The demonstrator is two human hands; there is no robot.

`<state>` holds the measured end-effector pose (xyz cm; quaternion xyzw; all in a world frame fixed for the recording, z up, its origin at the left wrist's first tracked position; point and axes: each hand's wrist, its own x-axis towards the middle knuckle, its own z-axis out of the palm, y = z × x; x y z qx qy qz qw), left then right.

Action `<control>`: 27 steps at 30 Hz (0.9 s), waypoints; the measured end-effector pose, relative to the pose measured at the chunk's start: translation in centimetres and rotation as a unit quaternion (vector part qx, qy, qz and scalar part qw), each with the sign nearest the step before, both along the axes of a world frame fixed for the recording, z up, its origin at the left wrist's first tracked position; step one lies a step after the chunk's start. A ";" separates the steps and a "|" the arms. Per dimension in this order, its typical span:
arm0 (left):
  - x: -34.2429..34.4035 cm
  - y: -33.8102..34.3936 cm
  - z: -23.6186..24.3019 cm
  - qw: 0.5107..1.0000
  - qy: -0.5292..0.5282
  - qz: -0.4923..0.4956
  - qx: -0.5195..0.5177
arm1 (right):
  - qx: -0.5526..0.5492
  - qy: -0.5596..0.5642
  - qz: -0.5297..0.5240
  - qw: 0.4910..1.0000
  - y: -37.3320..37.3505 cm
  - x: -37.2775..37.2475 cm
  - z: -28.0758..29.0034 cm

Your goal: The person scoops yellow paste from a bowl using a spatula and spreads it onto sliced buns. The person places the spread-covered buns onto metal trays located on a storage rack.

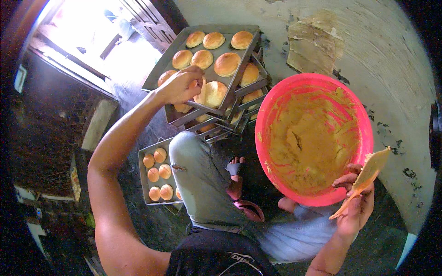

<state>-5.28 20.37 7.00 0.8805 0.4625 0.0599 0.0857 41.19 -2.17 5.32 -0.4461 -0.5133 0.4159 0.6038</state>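
Observation:
In the top tray (pixel 152 78) of a stack, my left hand (pixel 184 85) has its fingers closed on a bun (pixel 215 94) at the near edge. That bun shows a paler face than the golden round ones around it, and a flap of it stands up at my fingers. On the right, my right hand (pixel 357 207) grips an orange spatula (pixel 370 170) with yellowish-brown paste on its blade. Its fingers are beside the rim of a big pink bowl (pixel 260 124), whose inside is smeared with thick paste (pixel 313 142).
More bun trays (pixel 253 73) are stacked askew beneath the top one. A lower tray (pixel 145 184) of smaller buns lies left of my bent knee (pixel 193 170). A rough wall (pixel 386 60) rises behind the bowl. A bright doorway (pixel 92 32) opens at the far left.

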 end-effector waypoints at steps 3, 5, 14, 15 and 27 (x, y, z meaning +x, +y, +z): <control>1.1 0.2 -2.0 0.977 -0.027 0.209 -0.015 | -0.025 0.007 -0.012 1.000 -0.8 -0.6 0.9; 1.7 -0.5 -3.1 0.965 -0.002 0.260 0.032 | -0.017 0.002 -0.012 1.000 -0.8 -0.5 0.8; -3.7 0.7 -5.1 0.858 -0.340 0.333 -0.192 | -0.067 -0.023 -0.091 0.993 0.6 0.1 0.4; -2.4 0.0 -3.9 0.782 -0.470 0.341 -0.227 | -0.062 -0.101 -0.100 0.988 0.7 0.5 0.1; 4.8 -15.6 -5.7 0.446 -0.703 0.408 -0.375 | -0.055 -0.706 0.081 0.702 6.1 -2.9 -4.3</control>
